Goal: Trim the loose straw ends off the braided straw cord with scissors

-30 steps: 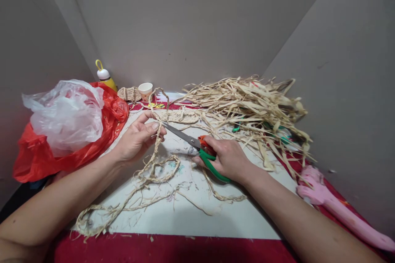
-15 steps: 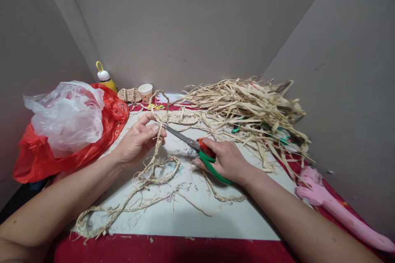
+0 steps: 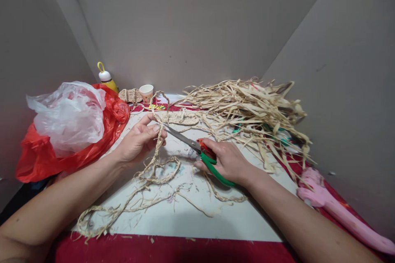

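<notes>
My left hand [image 3: 138, 141] pinches a braided straw rope [image 3: 154, 160] between thumb and fingers, holding it up off the white table sheet [image 3: 191, 218]. The rope trails down in loops toward the near left edge. My right hand [image 3: 226, 160] grips scissors [image 3: 197, 148] with green and orange handles. Their blades point left, and the tips meet the rope right by my left fingers. A small woven straw piece [image 3: 180, 118] lies just behind the blades.
A big heap of loose straw strips [image 3: 247, 109] fills the back right. A red plastic bag with a clear bag on it [image 3: 68, 127] sits left. A yellow bottle [image 3: 106, 80], a paper cup [image 3: 146, 91] and a pink object [image 3: 336, 209] lie around.
Hardly anything has changed: the scissors hand has shifted a touch to the right, and the view has drifted slightly. The left hand keeps its pinch on the rope.
</notes>
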